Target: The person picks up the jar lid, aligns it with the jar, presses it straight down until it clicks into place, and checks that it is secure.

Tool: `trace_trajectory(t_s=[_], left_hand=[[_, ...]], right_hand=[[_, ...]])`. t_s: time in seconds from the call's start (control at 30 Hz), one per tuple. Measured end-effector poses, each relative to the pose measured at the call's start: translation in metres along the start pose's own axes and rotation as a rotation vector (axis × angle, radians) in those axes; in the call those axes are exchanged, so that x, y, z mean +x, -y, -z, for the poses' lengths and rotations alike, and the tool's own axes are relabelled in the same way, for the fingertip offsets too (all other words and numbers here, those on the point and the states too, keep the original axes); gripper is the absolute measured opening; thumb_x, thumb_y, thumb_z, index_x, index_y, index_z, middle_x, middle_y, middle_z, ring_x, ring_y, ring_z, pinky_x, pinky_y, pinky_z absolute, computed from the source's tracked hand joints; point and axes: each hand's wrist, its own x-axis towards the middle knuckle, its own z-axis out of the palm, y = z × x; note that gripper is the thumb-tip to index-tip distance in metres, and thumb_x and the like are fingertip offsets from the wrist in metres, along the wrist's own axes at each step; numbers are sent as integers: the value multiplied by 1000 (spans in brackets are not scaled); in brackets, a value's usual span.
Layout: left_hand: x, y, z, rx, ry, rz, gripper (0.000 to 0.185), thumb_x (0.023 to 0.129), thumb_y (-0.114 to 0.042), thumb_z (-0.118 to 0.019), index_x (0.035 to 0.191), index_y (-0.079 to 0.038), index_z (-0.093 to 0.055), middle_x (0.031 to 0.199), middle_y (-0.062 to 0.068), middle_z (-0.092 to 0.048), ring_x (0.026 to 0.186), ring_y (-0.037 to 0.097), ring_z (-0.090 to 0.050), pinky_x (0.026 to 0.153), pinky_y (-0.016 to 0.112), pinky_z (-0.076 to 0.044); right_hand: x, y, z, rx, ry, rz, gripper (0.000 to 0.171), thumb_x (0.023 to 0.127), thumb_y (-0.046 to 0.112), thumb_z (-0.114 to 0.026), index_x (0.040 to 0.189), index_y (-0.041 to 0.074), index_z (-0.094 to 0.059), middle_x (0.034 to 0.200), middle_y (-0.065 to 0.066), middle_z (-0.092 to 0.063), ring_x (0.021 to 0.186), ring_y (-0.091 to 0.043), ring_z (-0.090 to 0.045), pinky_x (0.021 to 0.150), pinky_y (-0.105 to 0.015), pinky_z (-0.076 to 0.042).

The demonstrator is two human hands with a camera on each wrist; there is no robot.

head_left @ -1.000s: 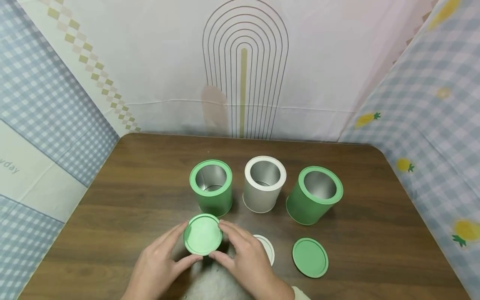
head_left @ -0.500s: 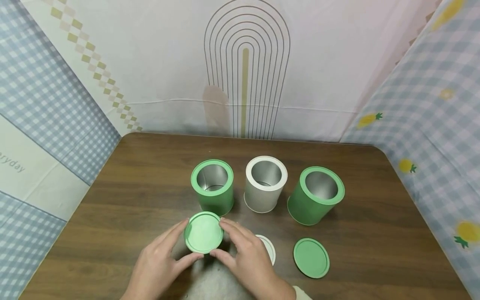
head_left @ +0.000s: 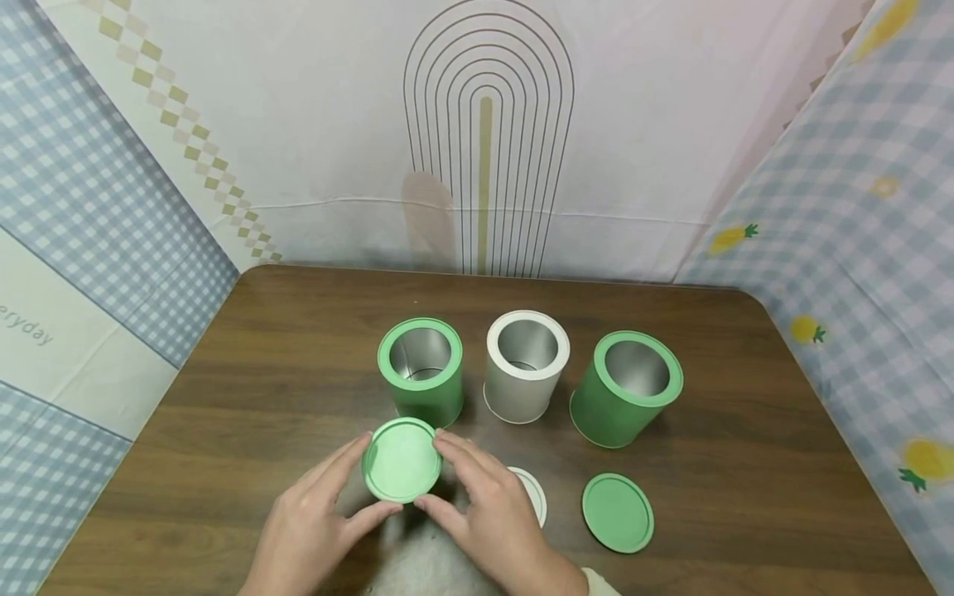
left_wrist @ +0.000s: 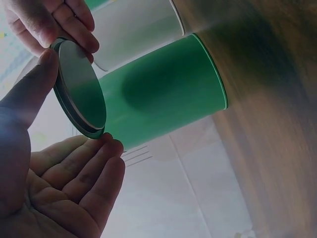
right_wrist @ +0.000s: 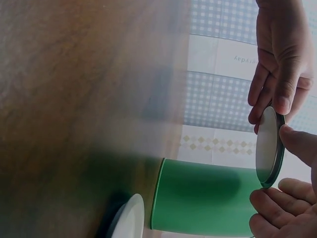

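Both hands hold a round green lid (head_left: 402, 460) by its rim, lifted above the table in front of the left green can. My left hand (head_left: 313, 505) pinches its left side between thumb and fingers. On the other side my right hand (head_left: 488, 513) pinches it the same way. In the left wrist view the lid (left_wrist: 81, 87) is tilted, its silvery underside facing the green can (left_wrist: 163, 89). That left green can (head_left: 425, 397) stands upright without a lid, its metal inside showing. The right hand partly covers a white lid (head_left: 532, 497) on the table.
A white can (head_left: 522, 389) and another green can (head_left: 619, 406), both lidless and upright, stand in a row to the right. A second green lid (head_left: 617, 512) lies flat near the front. The brown wooden table (head_left: 224, 397) is bordered by patterned cloth (head_left: 320, 124).
The held green lid has risen slightly in the head view, a little closer to the left green can. Both hands keep their hold; the cans and the lying lids stay put.
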Motion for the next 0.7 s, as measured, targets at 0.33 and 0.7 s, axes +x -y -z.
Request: trace_trajectory(t_s=[0.33,0.7], left_hand=[[3,-1,1,1,-4,3,81,89,-70,-52,127,0,-66,118,12,-72,103,28,-71,83,35,-56],[9,-2,3,-19,-34,-10,78,87,-66,-59,129,0,-65,119,13,-72,102,31,-71,93,21,-52]], right_hand=[[2,3,4,10,26,-37,59,76,25,-89,128,6,-66,130,-6,-66,123,-17,-62,100,-32,-52],[8,2,4,-12,-59,39,61,73,24,-90,125,4,-66,128,-9,-67,117,-21,-66,95,-33,-55]])
